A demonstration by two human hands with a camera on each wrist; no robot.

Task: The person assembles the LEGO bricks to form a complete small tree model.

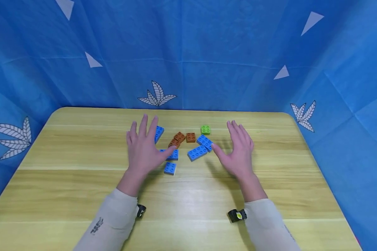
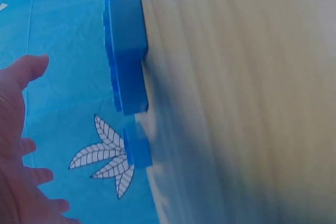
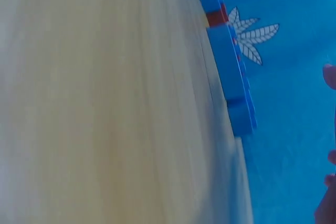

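Note:
Both hands hover over the table with fingers spread and hold nothing. My left hand (image 1: 144, 150) is at the left of a loose group of toy building bricks and hides part of two blue ones. Near its thumb lie a long blue brick (image 1: 173, 154), a small square blue brick (image 1: 170, 168) and two brown bricks (image 1: 179, 137). Beyond its fingers shows another blue brick (image 1: 159, 132). My right hand (image 1: 238, 153) is at the right, its thumb tip close to two touching blue bricks (image 1: 197, 152). A third brown brick (image 1: 190, 137) and a green brick (image 1: 205, 130) lie farther back.
The bricks lie on a light wooden table (image 1: 81, 195) with rounded back corners. Behind and beside it hangs a blue cloth (image 1: 207, 83) printed with leaves and triangles. A dark wrist device (image 1: 237, 215) is at the right sleeve.

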